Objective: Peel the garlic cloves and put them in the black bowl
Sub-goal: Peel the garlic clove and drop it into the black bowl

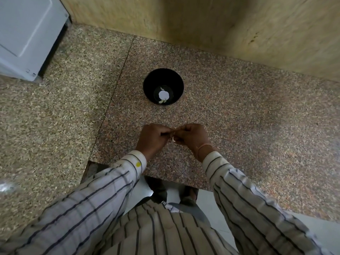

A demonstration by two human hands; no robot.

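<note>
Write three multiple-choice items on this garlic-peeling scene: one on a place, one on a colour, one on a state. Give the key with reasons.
1. Where does the black bowl stand?
A. On the granite counter, beyond the hands
B. On the floor
C. In the left hand

2. What colour is the bowl?
A. White
B. Black
C. Red

3. What are the left hand and right hand doing?
A. Resting flat, apart
B. Lifting the bowl
C. Pinched together on a small garlic clove

Key: 1 A, it sits on the counter past the hands. 2 B, its walls are black. 3 C, the fingertips meet around a pale bit.
</note>
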